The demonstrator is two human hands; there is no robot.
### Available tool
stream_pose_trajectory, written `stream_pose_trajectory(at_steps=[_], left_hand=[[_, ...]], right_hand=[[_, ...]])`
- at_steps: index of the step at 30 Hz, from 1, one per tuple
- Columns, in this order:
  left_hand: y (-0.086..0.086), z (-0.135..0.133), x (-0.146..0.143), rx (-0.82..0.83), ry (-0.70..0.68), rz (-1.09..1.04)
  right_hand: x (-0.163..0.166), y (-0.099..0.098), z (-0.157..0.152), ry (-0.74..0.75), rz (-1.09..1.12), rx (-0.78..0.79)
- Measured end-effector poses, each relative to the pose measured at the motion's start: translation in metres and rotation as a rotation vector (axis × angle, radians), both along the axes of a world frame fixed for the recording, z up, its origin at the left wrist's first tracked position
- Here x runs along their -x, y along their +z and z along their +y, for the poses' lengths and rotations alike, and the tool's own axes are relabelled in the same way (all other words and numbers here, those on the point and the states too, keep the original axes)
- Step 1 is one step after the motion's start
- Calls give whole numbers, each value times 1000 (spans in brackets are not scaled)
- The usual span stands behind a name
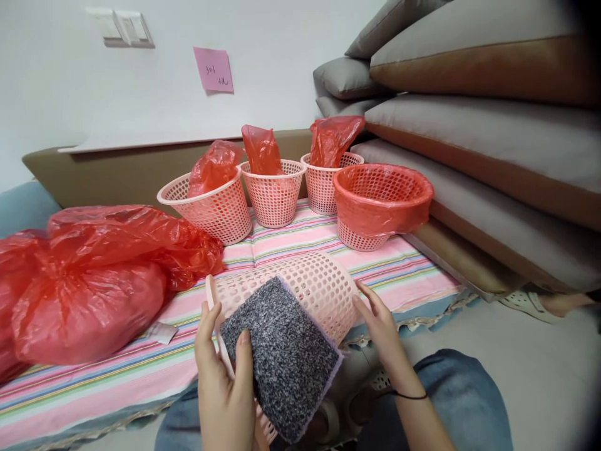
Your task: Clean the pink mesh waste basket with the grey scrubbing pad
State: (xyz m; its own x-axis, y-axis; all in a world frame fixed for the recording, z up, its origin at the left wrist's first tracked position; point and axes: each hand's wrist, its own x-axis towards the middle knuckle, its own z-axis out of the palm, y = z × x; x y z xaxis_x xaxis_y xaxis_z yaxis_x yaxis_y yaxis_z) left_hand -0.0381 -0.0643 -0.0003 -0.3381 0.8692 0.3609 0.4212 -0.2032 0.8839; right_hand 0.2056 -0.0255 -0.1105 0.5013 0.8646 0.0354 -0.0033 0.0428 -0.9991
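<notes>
A pink perforated plastic basket (pixel 315 283) lies on its side in front of me, over my lap. My left hand (pixel 220 382) grips its rim and pins a grey speckled cloth pad (pixel 282 360) against it with the thumb. My right hand (pixel 381 326) rests with fingers spread on the basket's base end, steadying it.
On the striped cloth (pixel 300 241) stand three pink baskets (pixel 272 194) with bunched red bags and one basket lined with a red bag (pixel 382 200). A heap of red plastic bags (pixel 94 275) lies at the left. Stacked sofa cushions (pixel 493 125) rise at the right.
</notes>
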Motion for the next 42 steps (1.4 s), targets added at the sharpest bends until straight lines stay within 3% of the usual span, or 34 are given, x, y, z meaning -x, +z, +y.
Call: stream_pose_trajectory(at_steps=[4,12,42], left_hand=[[0,2,1,-30,-42,3],[4,8,6,-75,-75,179],[3,5,3,-72,-80,176]], right_hand=[[8,2,3,68,222,-19],[5,10,6,73,259,-13],[11,15,5,5,321,50]])
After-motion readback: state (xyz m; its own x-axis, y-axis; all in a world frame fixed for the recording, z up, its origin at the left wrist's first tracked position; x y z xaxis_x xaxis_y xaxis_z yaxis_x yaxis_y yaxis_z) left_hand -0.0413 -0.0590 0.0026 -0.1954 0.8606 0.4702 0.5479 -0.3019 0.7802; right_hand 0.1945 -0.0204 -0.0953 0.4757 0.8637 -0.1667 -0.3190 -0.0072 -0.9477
